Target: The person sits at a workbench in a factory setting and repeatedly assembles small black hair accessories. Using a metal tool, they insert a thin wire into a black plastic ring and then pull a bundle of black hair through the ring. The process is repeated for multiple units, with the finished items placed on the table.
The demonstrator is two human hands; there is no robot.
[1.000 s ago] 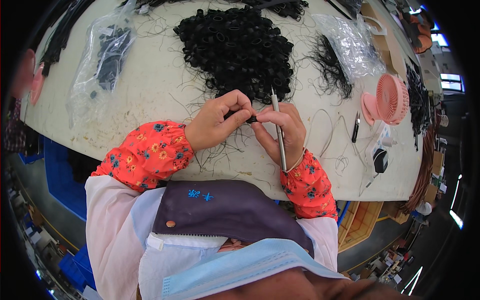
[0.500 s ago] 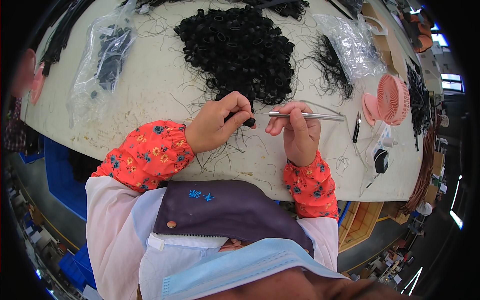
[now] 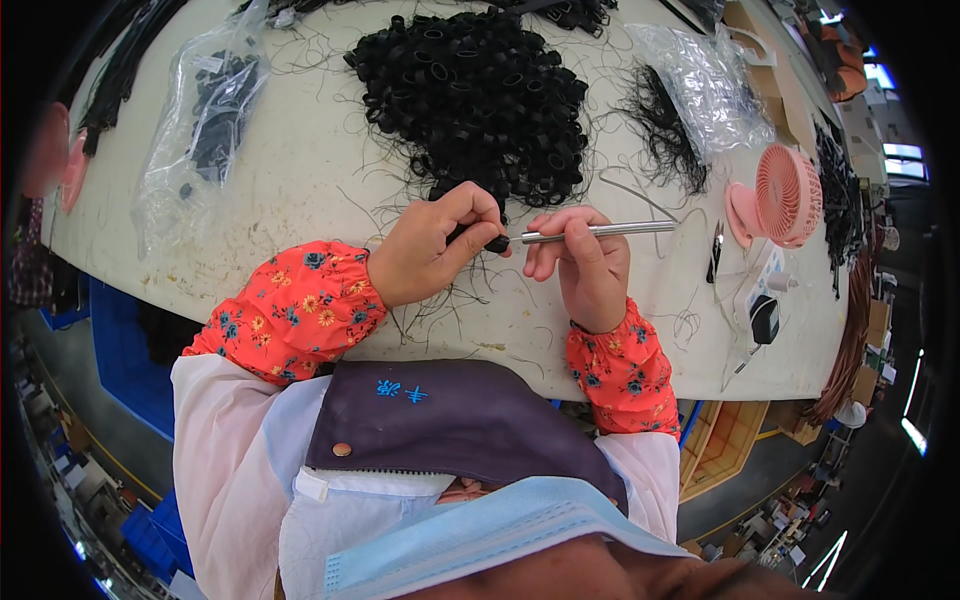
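My left hand (image 3: 425, 252) is closed in a pinch on a small black loop (image 3: 497, 243), whose end sticks out past the fingertips. A slim silver metal rod-shaped tool (image 3: 640, 228) lies across the fingers of my right hand (image 3: 595, 275), gripped with the thumb on top. Its left tip meets the loop's end, or comes very close; whether it enters the loop I cannot tell. Just beyond my hands spreads a big heap of black loops (image 3: 480, 100) with loose threads trailing from it.
Clear plastic bags (image 3: 205, 120) (image 3: 700, 90) lie at both sides, with a tangle of black threads (image 3: 668, 135) by the right one. To the right stand a pink fan (image 3: 787, 195), small black-handled snips (image 3: 715, 255) and a black-and-white device (image 3: 764, 320). Blue bins (image 3: 125, 360) sit below the table.
My right hand has shifted left, bringing the rod's tip from a small gap up to the black loop. My left hand has barely moved.
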